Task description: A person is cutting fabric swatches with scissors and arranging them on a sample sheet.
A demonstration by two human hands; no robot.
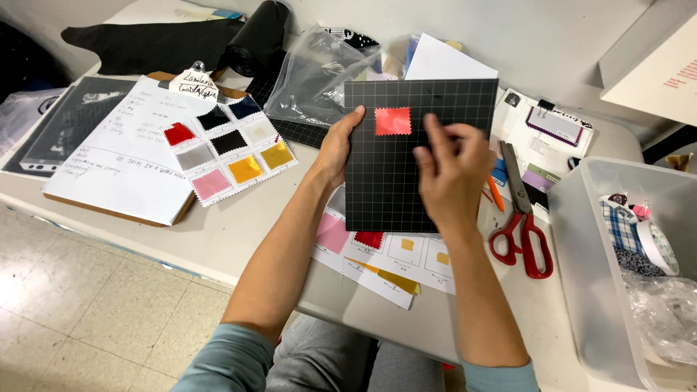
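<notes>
My left hand grips the left edge of a black gridded card and holds it tilted up over the table. A coral-red fabric swatch with pinked edges is stuck near the card's top. My right hand hovers in front of the card just right of the swatch, fingers bent and blurred; whether it pinches anything is unclear. Under the card lies a white sheet with small pink, red and yellow swatches.
Red-handled scissors lie right of the card. A clipboard with paper and a card of colour swatches sit at left. A clear plastic bin with fabric and tape stands at right. Plastic bags lie behind.
</notes>
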